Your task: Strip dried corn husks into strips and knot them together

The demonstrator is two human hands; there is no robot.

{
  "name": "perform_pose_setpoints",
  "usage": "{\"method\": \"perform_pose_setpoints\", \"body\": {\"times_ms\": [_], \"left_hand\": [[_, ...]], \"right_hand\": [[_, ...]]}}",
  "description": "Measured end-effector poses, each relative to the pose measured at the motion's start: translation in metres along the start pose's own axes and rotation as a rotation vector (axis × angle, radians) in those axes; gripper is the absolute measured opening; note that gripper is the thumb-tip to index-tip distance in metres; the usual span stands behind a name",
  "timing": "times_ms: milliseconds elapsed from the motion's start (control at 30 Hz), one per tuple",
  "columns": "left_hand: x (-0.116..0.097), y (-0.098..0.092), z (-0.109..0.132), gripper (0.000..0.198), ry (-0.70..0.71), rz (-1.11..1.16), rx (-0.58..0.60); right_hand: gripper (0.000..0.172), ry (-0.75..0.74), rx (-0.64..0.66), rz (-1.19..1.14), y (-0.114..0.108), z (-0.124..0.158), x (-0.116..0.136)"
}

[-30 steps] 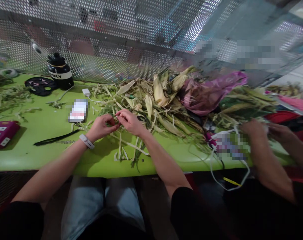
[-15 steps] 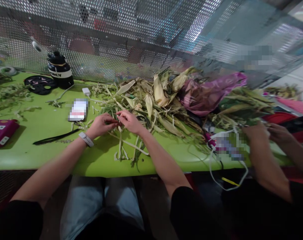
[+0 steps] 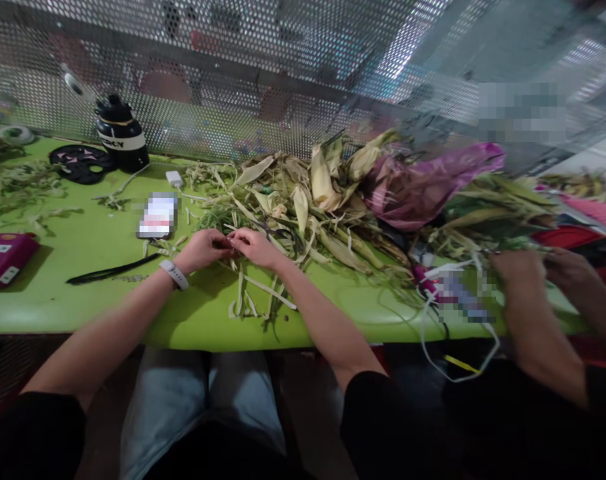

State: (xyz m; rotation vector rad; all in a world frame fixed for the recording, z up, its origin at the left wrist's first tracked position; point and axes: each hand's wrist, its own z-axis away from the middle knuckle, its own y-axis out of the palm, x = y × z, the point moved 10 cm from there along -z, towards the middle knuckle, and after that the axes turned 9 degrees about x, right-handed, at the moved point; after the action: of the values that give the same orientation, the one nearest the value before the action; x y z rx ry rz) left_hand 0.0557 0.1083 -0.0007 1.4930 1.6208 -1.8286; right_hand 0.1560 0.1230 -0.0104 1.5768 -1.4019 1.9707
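My left hand (image 3: 204, 249), with a white band on its wrist, and my right hand (image 3: 256, 247) meet fingertip to fingertip just above the green table (image 3: 197, 320). Both are closed in a pinch. Whatever they hold is too small and too hidden by the fingers to name. Pale cut husk strips (image 3: 270, 292) lie beneath and in front of them. Right behind the fingers is a tuft of thin green shreds (image 3: 217, 217). A heap of dry corn husks (image 3: 323, 183) spreads out behind and to the right of my right hand.
A phone (image 3: 157, 215), a black strap (image 3: 113, 269) and a magenta box (image 3: 7, 260) lie on the left. Behind them stands a black bottle (image 3: 123, 137). A pink plastic bag (image 3: 407, 190) rests on the husks. At right, another person's hands (image 3: 520, 270) work near a white cord.
My fingertips have drawn closer together, with my right hand slightly lower and further left. The view has shifted a little. The other person's hands stay in about the same place.
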Motion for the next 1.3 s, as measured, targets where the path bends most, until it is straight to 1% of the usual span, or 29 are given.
{"method": "perform_pose_setpoints", "body": {"times_ms": [133, 200, 267, 333, 433, 533, 633, 700, 767, 867, 933, 1000, 1100, 1167, 1300], "left_hand": [[0.008, -0.004, -0.002, 0.019, 0.008, 0.020, -0.020], [0.008, -0.002, -0.003, 0.019, 0.015, 0.018, -0.001], [0.008, 0.002, -0.004, 0.017, 0.012, 0.010, 0.030], [0.007, 0.004, -0.004, 0.016, 0.007, -0.013, 0.036], [0.002, 0.005, -0.004, 0.015, 0.043, -0.095, 0.037], [0.000, 0.005, -0.004, 0.012, 0.073, -0.159, 0.036], [0.003, 0.007, -0.005, 0.015, 0.060, -0.206, 0.050], [0.005, 0.007, -0.005, 0.016, 0.050, -0.226, 0.050], [0.006, 0.007, -0.005, 0.017, 0.036, -0.218, 0.041], [0.008, 0.006, -0.004, 0.023, 0.004, -0.201, 0.033], [0.007, 0.005, -0.003, 0.022, -0.009, -0.229, 0.036], [0.006, 0.005, -0.003, 0.018, -0.012, -0.249, 0.045], [0.007, 0.005, -0.004, 0.019, -0.009, -0.206, 0.060], [0.008, 0.005, -0.005, 0.024, 0.004, -0.178, 0.068], [0.008, 0.004, -0.006, 0.029, 0.039, -0.146, 0.062]], "right_hand": [[0.021, 0.197, 0.032, -0.165, 0.005, 0.001, -0.022], [0.022, 0.252, 0.055, -0.207, 0.007, 0.003, -0.026], [0.024, 0.244, 0.052, -0.217, 0.007, 0.003, -0.024], [0.026, 0.211, 0.045, -0.215, 0.005, 0.003, -0.020], [0.029, 0.179, 0.044, -0.196, 0.005, 0.002, -0.017], [0.032, 0.223, 0.036, -0.239, 0.005, 0.002, -0.023], [0.031, 0.283, 0.041, -0.303, 0.007, 0.003, -0.029], [0.031, 0.288, 0.041, -0.309, 0.007, 0.003, -0.028], [0.034, 0.278, 0.028, -0.308, 0.005, 0.005, -0.025], [0.042, 0.254, 0.014, -0.223, -0.001, 0.008, -0.020], [0.045, 0.230, 0.050, -0.126, -0.003, 0.009, -0.018], [0.043, 0.195, 0.133, -0.077, 0.001, 0.008, -0.016], [0.032, 0.152, 0.236, -0.110, 0.004, 0.007, -0.016], [0.027, 0.149, 0.248, -0.143, 0.000, 0.006, -0.019], [0.021, 0.147, 0.226, -0.154, -0.010, 0.005, -0.023]]}}
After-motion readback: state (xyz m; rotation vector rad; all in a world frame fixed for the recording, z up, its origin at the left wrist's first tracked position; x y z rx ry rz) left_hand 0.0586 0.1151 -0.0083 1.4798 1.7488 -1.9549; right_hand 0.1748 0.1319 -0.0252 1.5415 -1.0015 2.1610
